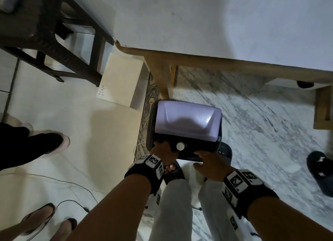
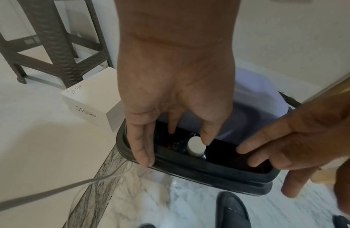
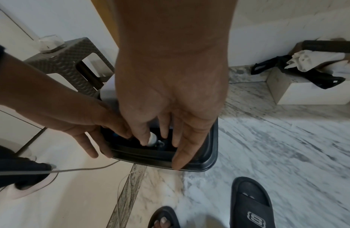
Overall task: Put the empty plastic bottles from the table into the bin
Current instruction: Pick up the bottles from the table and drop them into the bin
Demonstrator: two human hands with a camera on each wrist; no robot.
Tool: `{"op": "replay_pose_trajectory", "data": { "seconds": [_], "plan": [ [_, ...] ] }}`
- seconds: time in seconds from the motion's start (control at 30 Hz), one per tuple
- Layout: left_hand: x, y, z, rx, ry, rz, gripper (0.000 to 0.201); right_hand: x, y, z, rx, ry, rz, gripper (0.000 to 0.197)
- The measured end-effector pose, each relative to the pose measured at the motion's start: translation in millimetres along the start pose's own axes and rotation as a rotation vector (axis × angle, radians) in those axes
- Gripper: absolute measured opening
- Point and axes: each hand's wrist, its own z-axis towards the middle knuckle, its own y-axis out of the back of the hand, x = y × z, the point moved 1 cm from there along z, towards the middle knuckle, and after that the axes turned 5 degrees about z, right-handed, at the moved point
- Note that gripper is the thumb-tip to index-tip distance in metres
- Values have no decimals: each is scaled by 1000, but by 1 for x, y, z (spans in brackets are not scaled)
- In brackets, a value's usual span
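Observation:
The bin (image 1: pixel 150 125), a dark tub with a lavender swing lid (image 1: pixel 187 121), stands on the floor just in front of my feet. A clear plastic bottle with a white cap (image 1: pixel 180 146) sticks up in the bin's near opening, body down inside. My left hand (image 1: pixel 163 150) reaches into the opening with straight fingers, one fingertip against the cap (image 2: pixel 196 145). My right hand (image 1: pixel 207 161) hovers over the near rim (image 2: pixel 209 171), fingers straight and spread. In the right wrist view a right-hand finger (image 3: pixel 144 135) touches the cap (image 3: pixel 152 139), and the left hand (image 3: pixel 82 123) comes in from the left.
A wooden table (image 1: pixel 216 24) with its leg (image 1: pixel 160 73) stands right behind the bin. A white box (image 1: pixel 120 82) and a dark woven stool (image 1: pixel 45 33) are to the left. Other people's feet (image 1: pixel 45 145) (image 1: pixel 320 168) stand on both sides. A cable (image 1: pixel 72 183) trails on the floor.

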Motion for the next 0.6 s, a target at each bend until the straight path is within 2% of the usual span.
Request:
{"op": "replay_pose_trajectory", "data": {
  "seconds": [0.1, 0.17, 0.2, 0.27, 0.4, 0.53, 0.6],
  "plan": [
    [-12, 16, -23, -77, -67, -123, 64, -6, -4, 9, -37, 9, 27, 49],
    [-24, 20, -38, -35, -138, -202, 50, -12, -7, 18, -103, 21, 25, 48],
    [-30, 20, -43, 3, -164, -252, 48, -14, -9, 21, -113, 20, 13, 49],
    [-39, 19, -48, 62, -175, -282, 45, -14, -9, 26, -108, -8, 8, 36],
    [-39, 19, -36, 4, -123, -189, 50, -18, -2, 30, -104, -68, 58, 17],
    [-30, 13, -27, 42, -95, -85, 55, -38, -12, 54, -73, -80, 46, 32],
    [-32, 10, -23, 45, -120, -95, 47, -41, -18, 62, -52, -88, 19, 36]
  ]
}}
